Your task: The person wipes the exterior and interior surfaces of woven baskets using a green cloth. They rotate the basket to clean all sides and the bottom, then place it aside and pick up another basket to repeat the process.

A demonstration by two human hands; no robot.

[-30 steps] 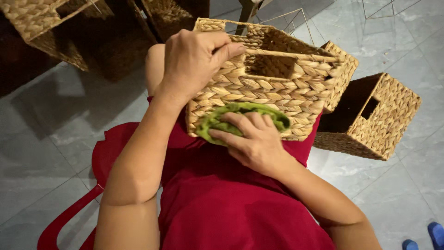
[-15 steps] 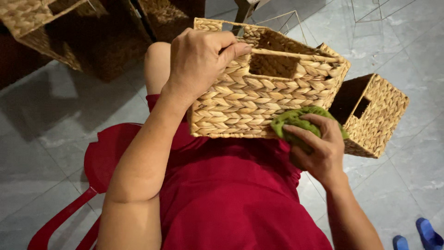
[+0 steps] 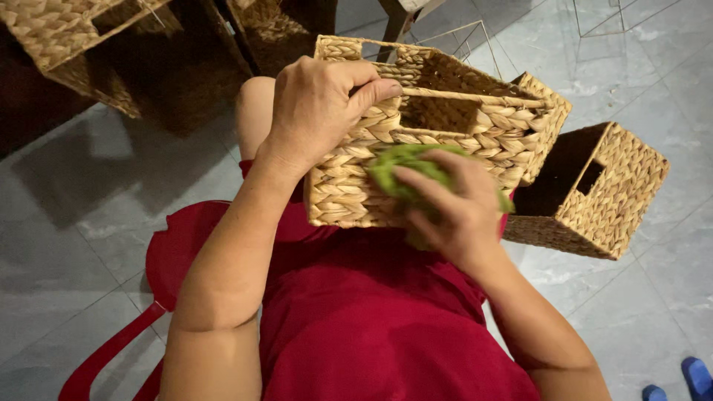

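Head view: 1 woven basket (image 3: 445,148) on the lap, above the red garment (image 3: 371,312).
Left hand (image 3: 316,111): grip closed over the rim by the handle cut-out.
Right hand (image 3: 453,212): fingers pressing a green cloth (image 3: 405,163) against the front wall.
Handling: likely light, stiff, rough; rim is the best hold.
Orientation: opening up and away; long axis left-right.

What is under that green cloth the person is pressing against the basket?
The green cloth lies against the woven rectangular basket's front wall, pressed by the right hand. The weave directly beneath it is covered.
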